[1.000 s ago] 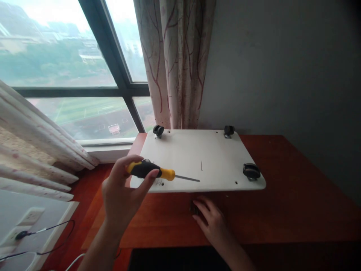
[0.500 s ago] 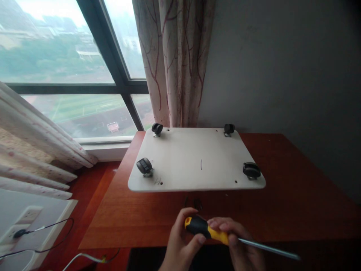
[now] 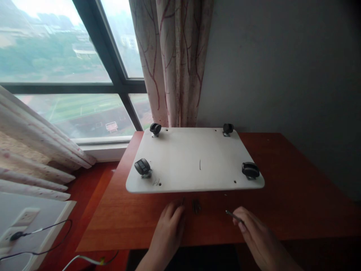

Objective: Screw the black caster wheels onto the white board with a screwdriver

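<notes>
My right hand (image 3: 254,229) is closed around the screwdriver, whose slim metal shaft (image 3: 234,215) pokes out toward the upper left; its yellow and black handle is out of sight. At the table's near side, my left hand (image 3: 170,224) reaches down with bent fingers brought together. A small dark slender piece (image 3: 182,201) shows at those fingertips, too small to name. Right of it lies a little cluster of dark metal pieces (image 3: 196,206), perhaps screws. Beyond both hands, a white board (image 3: 183,158) lies flat with black casters (image 3: 250,170) standing up near its corners.
The board rests on a reddish-brown wooden table (image 3: 296,188). Holes and pencil-like marks show on the board. Behind are a curtain (image 3: 175,64), a window (image 3: 70,124) and a grey wall. Cables and a wall socket (image 3: 29,217) are at the lower left.
Both hands were together on the screwdriver. They have parted: the left has let go and moved to the small pieces on the table, while the right keeps the screwdriver, its shaft now pointing left.
</notes>
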Demonstrator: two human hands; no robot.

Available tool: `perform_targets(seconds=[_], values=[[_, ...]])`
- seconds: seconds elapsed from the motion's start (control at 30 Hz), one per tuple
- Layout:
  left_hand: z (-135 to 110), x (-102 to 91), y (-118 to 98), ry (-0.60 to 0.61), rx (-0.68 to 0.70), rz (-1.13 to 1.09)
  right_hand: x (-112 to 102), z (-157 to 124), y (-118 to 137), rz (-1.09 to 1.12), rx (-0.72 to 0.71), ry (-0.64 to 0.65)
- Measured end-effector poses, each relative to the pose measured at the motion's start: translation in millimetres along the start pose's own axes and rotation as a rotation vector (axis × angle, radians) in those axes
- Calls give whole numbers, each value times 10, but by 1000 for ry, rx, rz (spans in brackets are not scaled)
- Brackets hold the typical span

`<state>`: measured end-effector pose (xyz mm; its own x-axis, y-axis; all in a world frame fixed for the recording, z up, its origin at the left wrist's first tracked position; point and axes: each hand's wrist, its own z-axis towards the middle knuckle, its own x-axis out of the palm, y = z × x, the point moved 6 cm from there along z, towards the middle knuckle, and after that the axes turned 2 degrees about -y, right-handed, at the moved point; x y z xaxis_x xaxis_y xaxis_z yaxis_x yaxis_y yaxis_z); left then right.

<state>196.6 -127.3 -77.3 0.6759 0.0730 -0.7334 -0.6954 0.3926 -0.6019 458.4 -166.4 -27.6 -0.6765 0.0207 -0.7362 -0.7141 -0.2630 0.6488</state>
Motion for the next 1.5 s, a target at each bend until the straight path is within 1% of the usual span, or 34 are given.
perform_targets(seconds=[0.07, 0.17, 0.27, 0.37, 0.5, 0.7, 0.87, 1.0, 1.17, 1.33, 1.5], values=[[-6, 41, -44, 13, 20, -15, 67, 60, -88, -107, -68, 9], [-11, 106, -105, 41, 51, -20, 218, 88, -281, -280, -124, 26], [11, 164, -139, 61, 92, -5, 357, 69, -460, -429, -141, 51], [61, 220, -157, 82, 116, 18, 454, 61, -548, -534, -135, 98], [132, 287, -196, 109, 126, 80, 504, 91, -547, -573, -140, 124], [214, 397, -258, 162, 146, 192, 544, 125, -579, -601, -186, 81], [229, 455, -279, 157, 187, 232, 577, 140, -594, -612, -216, 38], [174, 391, -234, 145, 197, 239, 580, 157, -545, -547, -215, -6], [87, 169, -60, 98, 198, 259, 597, 173, -467, -410, -187, -20], [16, -53, 161, 78, 226, 255, 682, 222, -323, -346, -181, 12], [-19, -176, 291, 71, 265, 252, 797, 301, -125, -303, -205, -10]])
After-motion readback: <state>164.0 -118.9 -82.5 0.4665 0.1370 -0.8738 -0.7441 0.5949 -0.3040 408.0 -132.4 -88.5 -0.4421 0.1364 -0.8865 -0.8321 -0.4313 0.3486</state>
